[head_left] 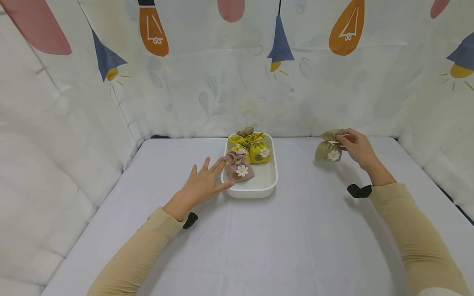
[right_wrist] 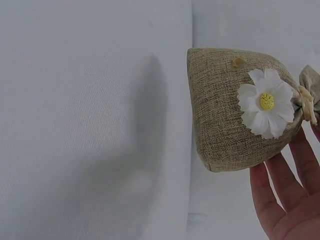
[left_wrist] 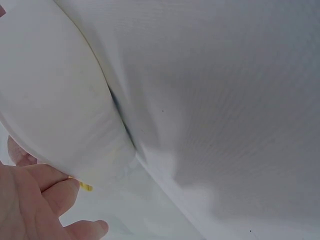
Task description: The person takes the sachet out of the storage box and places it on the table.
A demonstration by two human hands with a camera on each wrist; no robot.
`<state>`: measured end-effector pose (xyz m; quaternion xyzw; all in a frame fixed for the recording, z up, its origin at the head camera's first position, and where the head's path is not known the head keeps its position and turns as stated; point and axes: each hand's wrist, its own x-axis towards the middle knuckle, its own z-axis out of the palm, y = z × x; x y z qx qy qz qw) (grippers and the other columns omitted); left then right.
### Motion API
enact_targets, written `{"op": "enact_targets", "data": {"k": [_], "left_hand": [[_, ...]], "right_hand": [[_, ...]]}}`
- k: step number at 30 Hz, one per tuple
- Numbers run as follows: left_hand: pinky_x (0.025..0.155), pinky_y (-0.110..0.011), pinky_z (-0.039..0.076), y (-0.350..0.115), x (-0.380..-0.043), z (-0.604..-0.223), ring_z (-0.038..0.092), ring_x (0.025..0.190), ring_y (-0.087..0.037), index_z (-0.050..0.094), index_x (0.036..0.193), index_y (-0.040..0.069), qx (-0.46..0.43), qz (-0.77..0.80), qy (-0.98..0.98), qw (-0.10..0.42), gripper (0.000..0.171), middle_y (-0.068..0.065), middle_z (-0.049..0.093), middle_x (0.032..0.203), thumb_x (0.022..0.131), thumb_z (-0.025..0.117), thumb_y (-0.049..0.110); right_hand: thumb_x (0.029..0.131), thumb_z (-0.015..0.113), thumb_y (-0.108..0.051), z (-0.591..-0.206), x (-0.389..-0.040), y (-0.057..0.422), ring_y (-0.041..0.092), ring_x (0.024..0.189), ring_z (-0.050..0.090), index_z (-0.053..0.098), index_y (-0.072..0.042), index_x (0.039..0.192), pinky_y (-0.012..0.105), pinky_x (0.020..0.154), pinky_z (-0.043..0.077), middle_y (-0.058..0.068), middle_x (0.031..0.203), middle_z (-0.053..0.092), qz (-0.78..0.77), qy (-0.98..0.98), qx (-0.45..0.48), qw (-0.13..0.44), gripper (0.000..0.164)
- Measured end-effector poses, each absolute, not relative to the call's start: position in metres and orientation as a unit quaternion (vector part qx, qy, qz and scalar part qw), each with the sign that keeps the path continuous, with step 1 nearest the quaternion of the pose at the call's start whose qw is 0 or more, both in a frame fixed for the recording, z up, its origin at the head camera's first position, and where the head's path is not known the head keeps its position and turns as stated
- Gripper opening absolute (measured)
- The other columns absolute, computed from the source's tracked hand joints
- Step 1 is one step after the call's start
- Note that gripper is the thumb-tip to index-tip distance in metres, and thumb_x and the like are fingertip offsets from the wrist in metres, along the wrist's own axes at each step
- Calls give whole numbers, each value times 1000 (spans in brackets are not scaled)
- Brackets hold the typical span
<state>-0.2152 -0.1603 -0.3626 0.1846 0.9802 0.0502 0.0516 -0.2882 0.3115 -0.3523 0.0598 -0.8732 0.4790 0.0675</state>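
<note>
My right hand [head_left: 356,147] pinches the gathered neck of an olive-brown drawstring pouch [head_left: 325,153] with a white flower on it. In the right wrist view this pouch [right_wrist: 225,110] hangs above the table, apart from its shadow. My left hand [head_left: 201,181], fingers spread, touches the left rim of a white tray [head_left: 255,193]. Inside the tray a pink pouch [head_left: 246,174] leans at the front left, near my fingertips. Behind it are two yellow pouches [head_left: 259,154] and another olive-brown one [head_left: 246,130], partly hidden. The left wrist view shows the tray's outer wall [left_wrist: 55,90] beside my fingers.
A white cloth covers the table [head_left: 266,246]. A patterned curtain [head_left: 237,90] rises right behind the table's far edge, and pale fabric [head_left: 48,164] hangs along the left side. Dark wrist straps [head_left: 359,191] show below both sleeves.
</note>
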Motion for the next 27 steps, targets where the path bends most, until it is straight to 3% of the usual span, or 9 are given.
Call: {"op": "enact_targets", "data": {"k": [8, 15, 21, 27], "left_hand": [[114, -74, 13, -160, -215, -362, 7, 154, -45, 20, 165, 11, 183, 53, 980, 51, 90, -4, 14, 171, 101, 44, 69], [114, -74, 13, -160, -216, -364, 8, 154, -45, 20, 165, 11, 183, 52, 980, 51, 90, -3, 14, 171, 101, 44, 69], [114, -74, 14, -160, -216, -364, 8, 154, -45, 19, 165, 11, 184, 53, 980, 50, 90, -4, 14, 171, 100, 44, 69], [115, -73, 13, -160, -217, -364, 7, 154, -45, 19, 165, 11, 180, 52, 981, 54, 91, -4, 13, 171, 100, 44, 70]], "right_hand": [[110, 49, -30, -358, -295, 318, -10, 93, 53, 51, 7, 129, 10, 83, 49, 28, 134, 55, 486, -869, 42, 78, 41], [110, 50, -31, -361, -300, 322, -6, 98, 53, 52, 5, 124, 13, 85, 50, 6, 120, 60, 495, -864, 30, 81, 38], [110, 49, -32, -365, -304, 326, -4, 100, 53, 52, 5, 125, 15, 87, 51, 8, 122, 59, 497, -864, 14, 82, 40], [110, 50, -28, -371, -310, 330, -3, 99, 54, 54, 3, 123, 12, 84, 50, -10, 108, 59, 514, -853, 8, 88, 34]]}}
